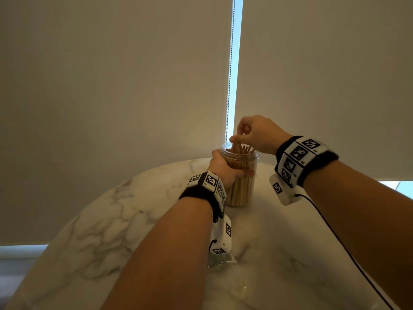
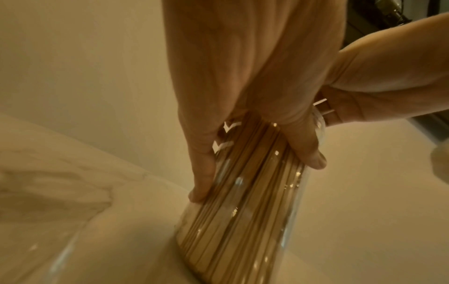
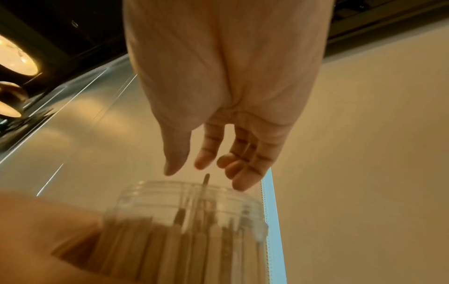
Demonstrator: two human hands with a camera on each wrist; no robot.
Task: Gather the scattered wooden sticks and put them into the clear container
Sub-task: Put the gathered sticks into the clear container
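On the marble table [image 1: 125, 222], the clear container [image 1: 242, 189] is standing upright, packed with wooden sticks [image 1: 240, 193]. The left hand [image 1: 223, 168] is wrapping its fingers around the container's side. The right hand [image 1: 252, 135] is hovering over the mouth, fingers loosely spread, holding nothing.

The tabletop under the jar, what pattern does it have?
White marble with grey-brown veins; the tabletop shows best in the head view.
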